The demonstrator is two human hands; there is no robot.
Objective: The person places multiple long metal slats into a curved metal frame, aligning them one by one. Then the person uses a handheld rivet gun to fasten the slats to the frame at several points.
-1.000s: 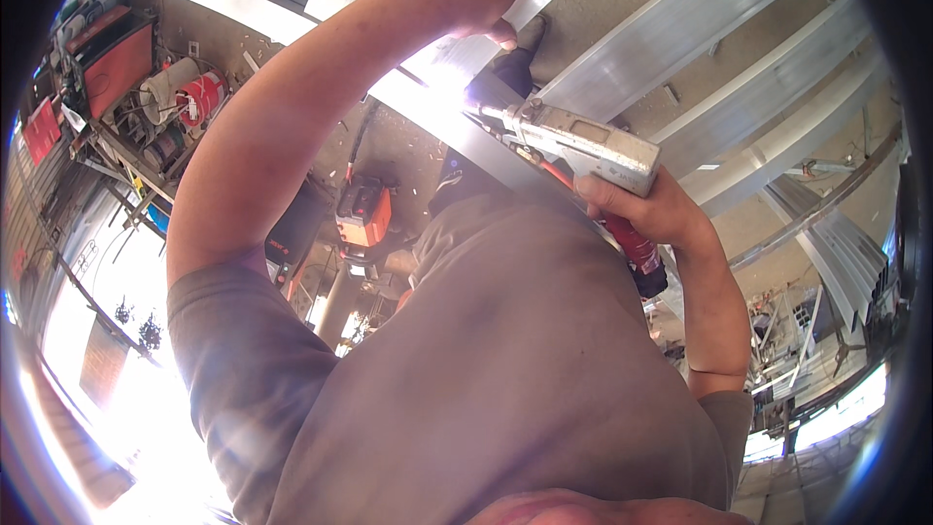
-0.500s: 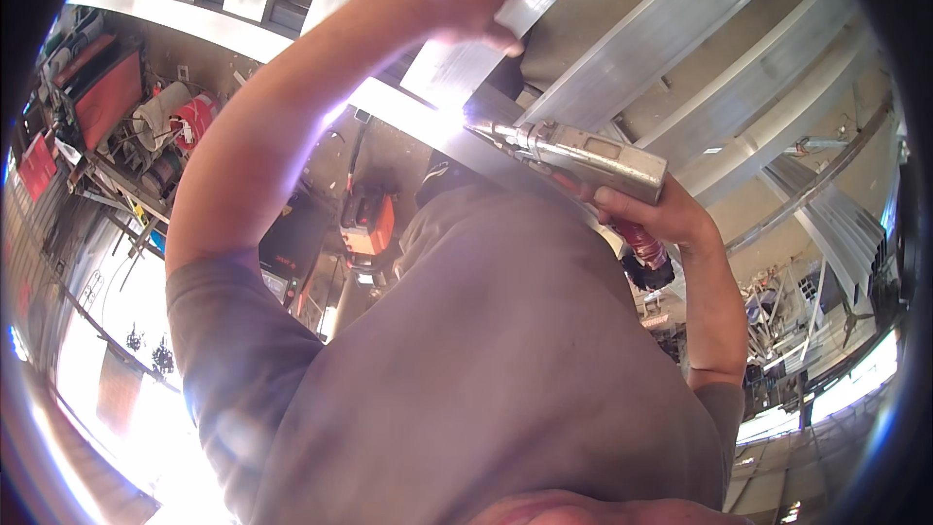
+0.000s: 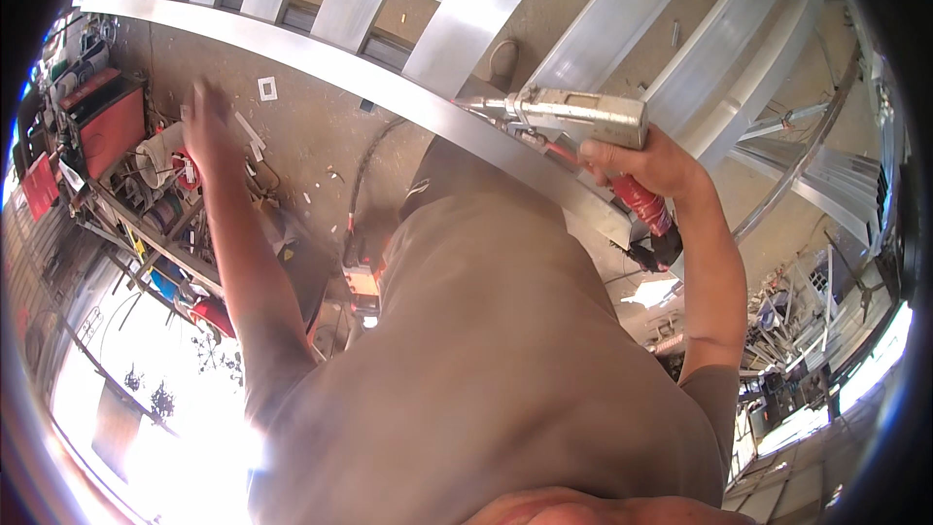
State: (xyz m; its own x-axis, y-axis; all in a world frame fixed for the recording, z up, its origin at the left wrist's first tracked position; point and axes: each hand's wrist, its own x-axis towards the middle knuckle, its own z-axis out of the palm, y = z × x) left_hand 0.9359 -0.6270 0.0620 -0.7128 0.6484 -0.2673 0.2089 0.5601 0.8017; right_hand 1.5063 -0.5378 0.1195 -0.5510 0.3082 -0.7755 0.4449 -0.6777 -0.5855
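My right hand (image 3: 653, 167) is wrapped round the red handle of a welding gun (image 3: 583, 117) with a worn silver metal body. The gun's nozzle points left, close to where a flat silver slat (image 3: 483, 10) meets the long metal rail (image 3: 389, 89). No arc glows at the tip now. Out to the left, my left hand (image 3: 206, 131) is off the metal frame, smeared by motion, so its fingers cannot be read clearly. It appears above the floor beside a cluttered bench.
At the left stands a bench (image 3: 160, 233) with a red box (image 3: 105, 122) and coiled gear. An orange machine (image 3: 362, 277) sits on the floor by my body, with a dark cable (image 3: 362, 170) running near it. Metal offcuts (image 3: 802, 311) lie in a heap at the right.
The bright arc at the nozzle has gone out. My left hand has swung from above the slats to the far left. My right hand keeps hold of the welding gun.
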